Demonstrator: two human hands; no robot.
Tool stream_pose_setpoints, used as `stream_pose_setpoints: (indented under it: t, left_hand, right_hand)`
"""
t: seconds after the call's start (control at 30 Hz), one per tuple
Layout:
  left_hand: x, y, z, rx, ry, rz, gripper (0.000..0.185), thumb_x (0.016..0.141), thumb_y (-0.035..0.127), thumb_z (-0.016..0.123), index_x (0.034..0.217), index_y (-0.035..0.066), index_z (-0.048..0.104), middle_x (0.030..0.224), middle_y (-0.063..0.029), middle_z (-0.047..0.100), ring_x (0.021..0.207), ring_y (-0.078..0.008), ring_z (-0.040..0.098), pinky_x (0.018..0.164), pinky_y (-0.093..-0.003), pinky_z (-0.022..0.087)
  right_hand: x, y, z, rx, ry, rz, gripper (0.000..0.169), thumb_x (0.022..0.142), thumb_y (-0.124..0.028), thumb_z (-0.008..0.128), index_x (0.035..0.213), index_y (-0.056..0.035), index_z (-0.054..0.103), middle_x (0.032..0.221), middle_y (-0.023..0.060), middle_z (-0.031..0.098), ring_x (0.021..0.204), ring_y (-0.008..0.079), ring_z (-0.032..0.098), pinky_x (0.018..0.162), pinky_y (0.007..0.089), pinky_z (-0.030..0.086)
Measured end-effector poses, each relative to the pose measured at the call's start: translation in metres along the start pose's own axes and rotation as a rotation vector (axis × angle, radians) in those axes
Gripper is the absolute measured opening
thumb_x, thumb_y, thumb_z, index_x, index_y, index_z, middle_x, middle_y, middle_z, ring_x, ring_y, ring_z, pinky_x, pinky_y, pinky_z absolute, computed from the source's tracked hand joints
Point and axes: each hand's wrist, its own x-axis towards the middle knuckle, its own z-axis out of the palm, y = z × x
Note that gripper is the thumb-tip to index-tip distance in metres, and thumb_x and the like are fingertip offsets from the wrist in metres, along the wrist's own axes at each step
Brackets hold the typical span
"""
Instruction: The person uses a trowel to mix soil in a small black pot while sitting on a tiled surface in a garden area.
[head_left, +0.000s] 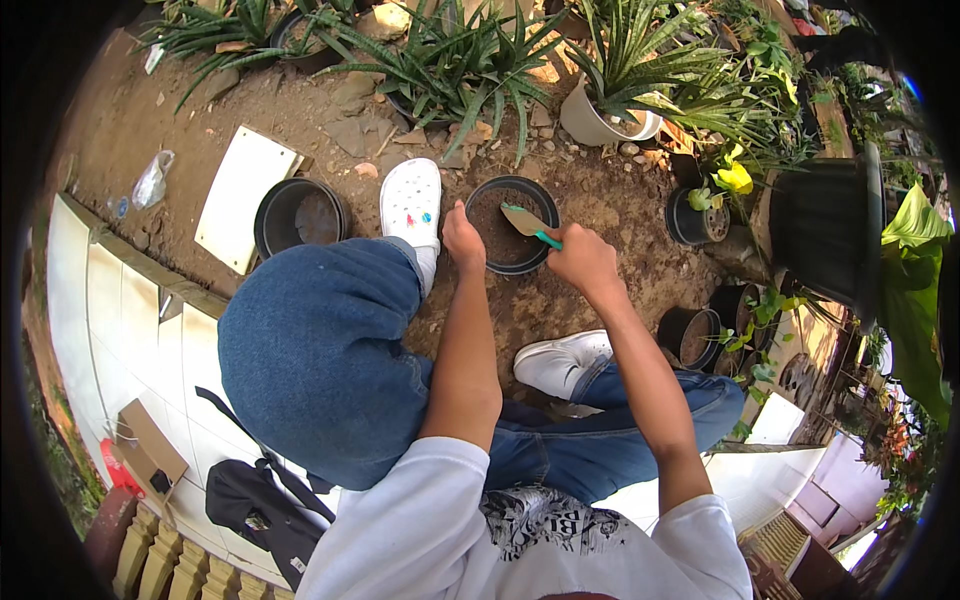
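A round black plastic plant pot (513, 262) with brown soil (499, 217) in it stands on the ground before me. My right hand (585, 259) is closed around the green handle of a small garden trowel (523, 220). The trowel's blade is over the soil inside the pot, its tip towards the far left. My left hand (463, 234) is at the pot's left rim, with its fingers up along the side; whether it grips the rim is hard to tell.
Black nested pots (302, 217) and a white board (246, 196) lie left of my shoe (410, 201). Spiky potted plants line the far side, one in a white pot (592, 120). Small black pots (688, 336) and a large dark planter (821, 225) stand at the right. A black bag (255, 502) lies behind on white tiles.
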Motion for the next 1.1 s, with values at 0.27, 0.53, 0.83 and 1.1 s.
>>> stream_pose_setpoints:
  t: [0.27, 0.53, 0.83, 1.1]
  left_hand:
    - [-0.01, 0.027, -0.008, 0.042, -0.077, -0.115, 0.049, 0.098, 0.033, 0.048, 0.121, -0.008, 0.061, 0.12, -0.0208, 0.064, 0.116, -0.0303, 0.055, 0.1, -0.0358, 0.037]
    - [-0.012, 0.031, -0.005, 0.063, -0.085, -0.14, 0.047, 0.098, 0.035, 0.047, 0.117, -0.005, 0.064, 0.116, -0.0218, 0.065, 0.11, -0.0337, 0.057, 0.098, -0.0384, 0.039]
    - [-0.011, 0.021, -0.001, 0.042, 0.016, -0.029, 0.05, 0.096, 0.04, 0.049, 0.091, -0.007, 0.062, 0.085, -0.0238, 0.061, 0.081, -0.0384, 0.055, 0.076, -0.0462, 0.041]
    - [-0.008, 0.017, -0.003, 0.084, 0.005, -0.005, 0.05, 0.096, 0.041, 0.048, 0.097, -0.006, 0.064, 0.088, -0.0245, 0.063, 0.085, -0.0401, 0.057, 0.079, -0.0463, 0.042]
  right_hand:
    - [-0.002, -0.005, -0.045, 0.203, -0.37, -0.024, 0.042, 0.073, -0.018, 0.062, 0.113, -0.009, 0.073, 0.078, 0.0162, 0.071, 0.077, 0.0264, 0.071, 0.074, 0.0367, 0.053]
    - [0.019, 0.031, 0.011, 0.355, -0.369, 0.015, 0.041, 0.08, -0.019, 0.062, 0.12, -0.0108, 0.069, 0.069, 0.011, 0.066, 0.066, 0.0198, 0.065, 0.066, 0.0345, 0.049]
    - [-0.004, 0.011, 0.006, 0.186, -0.36, -0.03, 0.038, 0.08, -0.023, 0.062, 0.116, -0.0175, 0.072, 0.095, 0.0227, 0.07, 0.093, 0.0367, 0.068, 0.084, 0.043, 0.052]
    - [-0.009, 0.008, -0.028, 0.114, 0.013, -0.053, 0.035, 0.081, -0.02, 0.063, 0.114, -0.018, 0.073, 0.095, 0.0208, 0.07, 0.091, 0.0377, 0.068, 0.083, 0.0466, 0.053]
